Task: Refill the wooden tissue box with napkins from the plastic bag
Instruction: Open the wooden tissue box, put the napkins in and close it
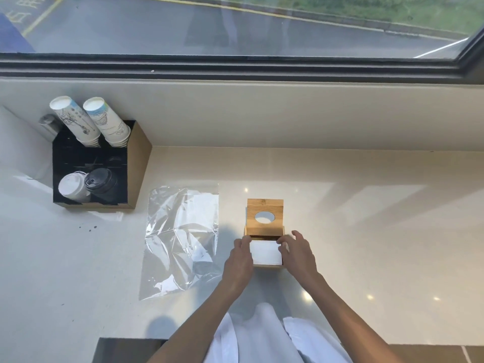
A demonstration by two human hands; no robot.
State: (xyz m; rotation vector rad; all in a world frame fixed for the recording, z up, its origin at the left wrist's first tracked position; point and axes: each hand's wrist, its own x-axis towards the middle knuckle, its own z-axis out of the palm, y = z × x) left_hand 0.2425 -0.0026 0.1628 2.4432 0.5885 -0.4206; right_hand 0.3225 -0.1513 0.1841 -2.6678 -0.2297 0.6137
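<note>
Head view: the light bamboo wooden tissue box point(265, 267) is sitting on the glossy cream counter point(366, 231), its hinged lid with a round hole point(264, 208) standing open at the far side. A white paper napkin stack point(265, 253) is lying in the box. The left hand point(238, 259) is gripping the stack's left edge with lightly curled fingers, and the right hand point(297, 251) is gripping its right edge with bent fingers. The flat clear plastic bag point(180, 239) is lying just left of the box. A black cardboard cup holder point(136, 163) is standing far left.

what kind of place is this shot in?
Likely a café or office self-serve drinks counter: organizer with paper cups and cup lids, wooden tissue box of napkins, street-facing window.
</note>
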